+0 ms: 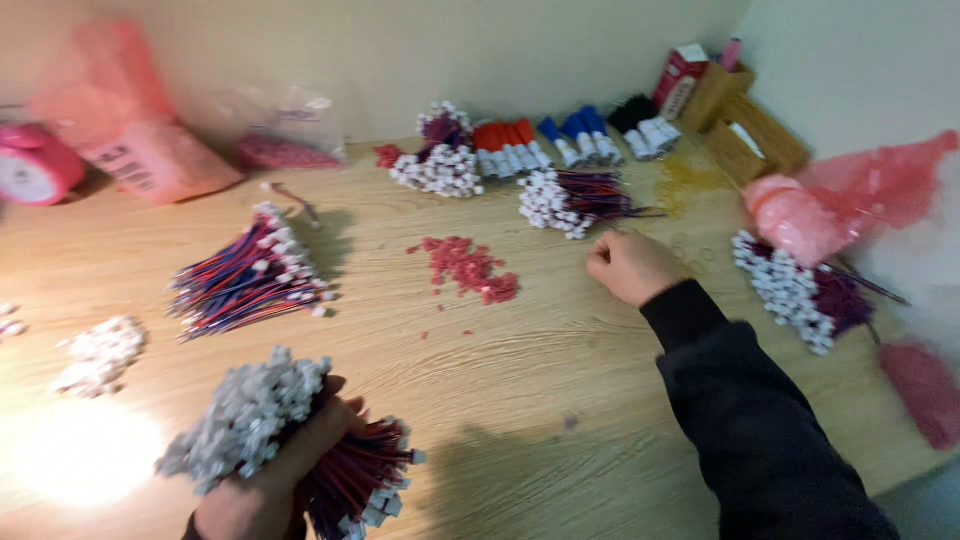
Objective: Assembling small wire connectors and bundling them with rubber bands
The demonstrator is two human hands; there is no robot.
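Observation:
My left hand (270, 475) grips a thick bundle of red and blue wires with white plug connectors (250, 420) at the near left of the wooden table (540, 400). My right hand (632, 265), in a black sleeve, rests as a closed fist on the table to the right of a small heap of red bits (465, 265). Just beyond that fist lies another wire bundle (570, 198); whether the fist pinches anything is hidden.
More wire bundles lie at the left (250, 275), far middle (440, 160) and right (795, 290). Marker pens (560, 140) line the back. Loose white connectors (95, 355), a pink clock (30, 165), pink bags (840, 200) and a cardboard box (740, 125) ring the edges.

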